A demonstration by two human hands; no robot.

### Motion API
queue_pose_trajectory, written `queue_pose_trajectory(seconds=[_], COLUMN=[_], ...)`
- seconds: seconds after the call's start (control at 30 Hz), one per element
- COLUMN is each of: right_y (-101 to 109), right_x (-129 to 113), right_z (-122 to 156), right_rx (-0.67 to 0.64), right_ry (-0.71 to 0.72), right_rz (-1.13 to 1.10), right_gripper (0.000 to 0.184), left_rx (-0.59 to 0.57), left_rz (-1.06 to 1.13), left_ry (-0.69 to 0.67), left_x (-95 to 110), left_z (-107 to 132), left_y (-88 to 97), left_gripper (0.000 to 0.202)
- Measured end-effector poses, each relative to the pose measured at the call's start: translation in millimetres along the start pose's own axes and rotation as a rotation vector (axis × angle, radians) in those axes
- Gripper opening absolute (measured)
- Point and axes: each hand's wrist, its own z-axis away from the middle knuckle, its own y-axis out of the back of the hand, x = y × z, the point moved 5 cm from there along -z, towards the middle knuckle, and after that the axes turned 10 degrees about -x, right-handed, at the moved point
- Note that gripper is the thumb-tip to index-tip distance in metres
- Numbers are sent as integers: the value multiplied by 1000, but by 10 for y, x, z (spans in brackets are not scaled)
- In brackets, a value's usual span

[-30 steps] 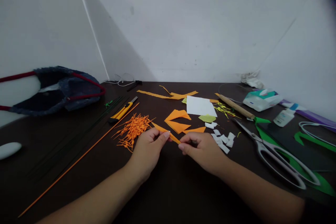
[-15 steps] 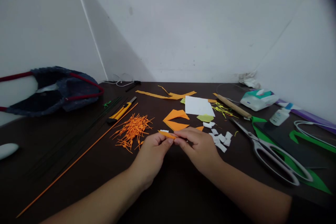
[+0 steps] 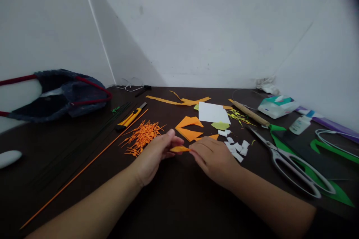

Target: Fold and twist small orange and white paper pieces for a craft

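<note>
My left hand (image 3: 157, 153) and my right hand (image 3: 214, 157) meet over the dark table (image 3: 168, 201), both pinching a small folded orange paper piece (image 3: 179, 149) between their fingertips. The piece lies almost level, a little above the tabletop. Just behind it lie orange paper triangles (image 3: 189, 127). A heap of thin orange paper slivers (image 3: 141, 137) sits to the left of my left hand. Small white paper bits (image 3: 237, 146) lie to the right of my right hand.
Large scissors (image 3: 291, 164) lie at the right on green paper (image 3: 280, 142). A white sheet (image 3: 213, 112), a wooden stick (image 3: 249, 112), a tissue pack (image 3: 276, 106) and a glue bottle (image 3: 300, 124) sit further back. A yellow utility knife (image 3: 131, 116), long thin rods (image 3: 84, 168) and a dark bag (image 3: 58, 95) are at the left.
The long orange strip stretched between my hands has become a short compact piece. My hands have drawn close together and my left thumb now lies over the piece.
</note>
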Motion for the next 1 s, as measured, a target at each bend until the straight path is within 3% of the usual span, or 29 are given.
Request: queue_pose_trajectory(seconds=[0.13,0.2,0.37,0.6,0.67,0.77,0.87,1.0], right_y=[-75,-60,27,-65,-78,-31,57,93], right_x=[-12,-12,65,216,246,213,132,71], right_z=[3,-2,-17,17,39,35,22,20], right_rx=[-52,-46,5,-44,-20,-3,16,21], right_ry=[23,18,-77,-350,-393,-272,-87,23], right_rz=[-82,-156,-419,-760,-806,-757,-563,-411], right_gripper=[21,19,15,6,4,4,13,18], left_rx=[-117,-139,-107,19,17,-86,-200,-195], left_rz=[-350,-414,-432,-767,-775,-601,-461,-495], left_ry=[-14,-17,-49,-200,-226,-162,-83,-73], left_x=[15,-2,27,190,202,153,89,51], left_z=[-7,-11,-15,75,91,72,47,27], left_y=[-85,-129,-153,-164,-170,-177,-202,-200], left_gripper=[19,14,16,13,12,18,26,22])
